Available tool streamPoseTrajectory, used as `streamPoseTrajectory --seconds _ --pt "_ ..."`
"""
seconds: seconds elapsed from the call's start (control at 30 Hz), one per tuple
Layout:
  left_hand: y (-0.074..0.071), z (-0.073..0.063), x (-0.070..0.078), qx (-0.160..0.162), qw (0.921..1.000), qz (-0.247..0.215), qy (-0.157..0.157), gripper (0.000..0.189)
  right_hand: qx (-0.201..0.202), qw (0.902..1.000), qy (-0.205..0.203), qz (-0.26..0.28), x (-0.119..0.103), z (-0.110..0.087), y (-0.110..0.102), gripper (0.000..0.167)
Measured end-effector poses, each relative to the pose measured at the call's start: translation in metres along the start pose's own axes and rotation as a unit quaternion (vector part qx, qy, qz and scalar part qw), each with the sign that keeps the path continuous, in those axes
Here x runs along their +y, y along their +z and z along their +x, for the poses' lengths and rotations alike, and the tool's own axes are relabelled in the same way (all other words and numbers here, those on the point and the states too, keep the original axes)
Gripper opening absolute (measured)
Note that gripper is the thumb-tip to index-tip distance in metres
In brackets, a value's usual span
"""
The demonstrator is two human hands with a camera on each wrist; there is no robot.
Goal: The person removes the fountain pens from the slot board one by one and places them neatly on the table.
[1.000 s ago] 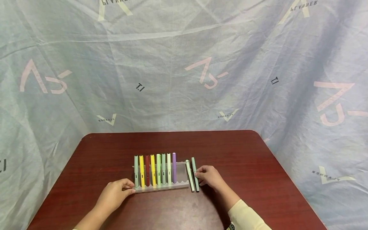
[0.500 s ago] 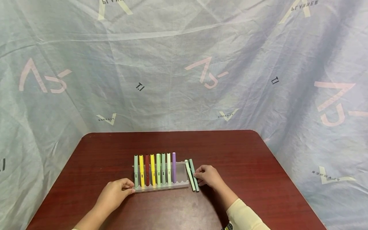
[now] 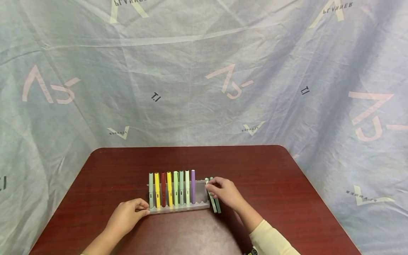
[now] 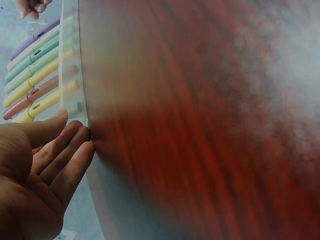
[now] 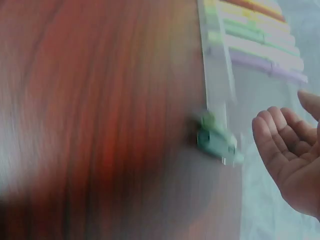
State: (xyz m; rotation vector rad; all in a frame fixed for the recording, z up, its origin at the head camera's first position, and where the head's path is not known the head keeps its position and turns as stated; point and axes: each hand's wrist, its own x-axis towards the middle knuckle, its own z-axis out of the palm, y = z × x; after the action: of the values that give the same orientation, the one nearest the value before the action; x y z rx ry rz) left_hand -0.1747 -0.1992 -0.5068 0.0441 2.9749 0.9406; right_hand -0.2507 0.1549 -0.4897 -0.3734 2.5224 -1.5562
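Right hand (image 3: 224, 191), loosely open, has shifted, seemingly to the slim pale-green pen (image 3: 214, 207) — left hand (image 3: 129, 210) pinching the clear plastic rack (image 3: 199, 206) at its near-left corner.

Pens (image 3: 175, 188) (eight, multicoloured) in rack (image 3: 178, 209)

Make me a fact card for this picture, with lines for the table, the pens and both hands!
Table: red-brown
Rack: see-through, on the table
Pens in rack, left to right: grey-green pen, yellow pen, dark red pen, second yellow pen, light green pen, second grey-green pen, whitish-green pen, purple pen
By the rack's right end: paler green pen, darker green pen
Left hand: pinches the rack's left end
Right hand: by the far ends of those two green pens; touching is unclear
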Motion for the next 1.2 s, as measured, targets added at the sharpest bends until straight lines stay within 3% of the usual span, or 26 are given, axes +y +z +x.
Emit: streamPoseTrajectory --seconds 0.1,0.27,0.6,0.8,1.03,1.2 --pt "0.0 -0.001 0.0 -0.002 1.0 -0.001 -0.001 0.011 -0.012 0.9987 -0.025 -0.043 -0.007 0.0 0.013 0.026" --pt "0.0 -0.001 0.002 0.002 1.0 -0.001 0.0 0.011 0.007 0.9938 -0.045 -0.101 -0.009 0.004 0.032 0.031" --pt "0.001 0.0 0.003 0.003 1.0 -0.002 -0.001 0.011 0.026 0.9989 -0.008 -0.038 -0.011 0.01 0.051 0.02" --pt "0.0 0.0 0.004 0.003 1.0 -0.003 0.001 0.011 0.044 0.9978 -0.029 -0.041 -0.018 0.009 0.05 0.017" --pt "-0.001 0.0 0.002 0.0 1.0 -0.001 -0.002 0.01 0.027 0.9962 -0.043 0.07 -0.023 0.008 0.045 0.022" --pt "0.0 0.0 0.0 0.0 1.0 -0.001 -0.003 0.01 -0.027 0.984 -0.02 0.175 -0.012 0.006 0.045 0.026"
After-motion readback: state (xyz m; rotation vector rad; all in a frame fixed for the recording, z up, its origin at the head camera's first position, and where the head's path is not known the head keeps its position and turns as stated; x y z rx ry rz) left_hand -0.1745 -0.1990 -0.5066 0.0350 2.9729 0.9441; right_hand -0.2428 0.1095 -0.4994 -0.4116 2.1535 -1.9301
